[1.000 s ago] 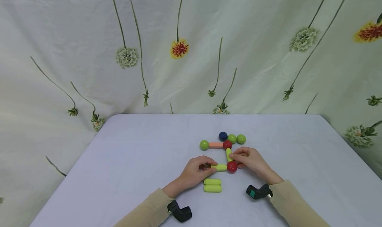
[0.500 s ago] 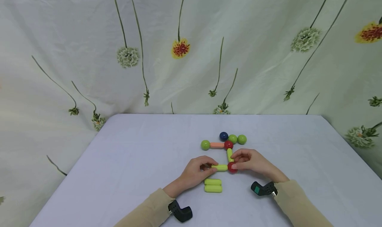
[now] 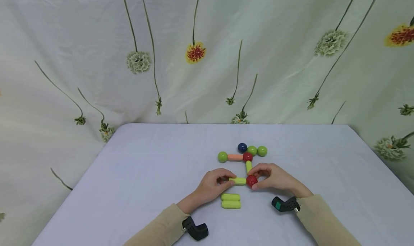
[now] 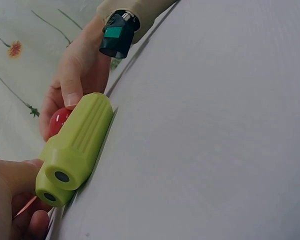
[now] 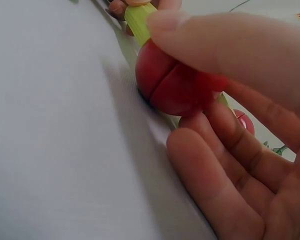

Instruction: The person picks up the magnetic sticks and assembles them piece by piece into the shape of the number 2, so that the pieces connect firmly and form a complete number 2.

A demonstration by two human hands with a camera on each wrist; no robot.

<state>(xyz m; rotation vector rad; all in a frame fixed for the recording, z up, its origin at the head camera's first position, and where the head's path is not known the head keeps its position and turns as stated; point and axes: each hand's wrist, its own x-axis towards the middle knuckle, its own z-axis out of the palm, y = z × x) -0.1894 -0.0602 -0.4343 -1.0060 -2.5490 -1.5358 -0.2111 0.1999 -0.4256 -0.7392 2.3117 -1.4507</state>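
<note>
My left hand [image 3: 211,186] pinches a yellow-green rod [image 3: 240,181] lying crosswise, its right end against a red ball [image 3: 251,181]. That red ball sits between the thumb and fingers of my right hand [image 3: 275,179]; the right wrist view shows the thumb over the red ball [image 5: 162,82]. From it a second yellow-green rod [image 3: 248,166], partly behind my fingers, leads back to another red ball [image 3: 247,157]. An orange rod [image 3: 235,157] joins that ball to a green ball [image 3: 222,156]. Dark round discs mark the ends of the rods in the left wrist view.
Two loose yellow-green rods [image 3: 231,200] lie side by side in front of my left hand. Behind the chain are a dark blue ball [image 3: 242,147] and two green balls [image 3: 262,151]. A white cloth covers the table [image 3: 155,159]; a flowered curtain [image 3: 275,59] hangs behind.
My right hand has shifted from the rod running backward to the near red ball, its thumb moving to the ball's near side. My left hand keeps its grip on the crosswise rod.
</note>
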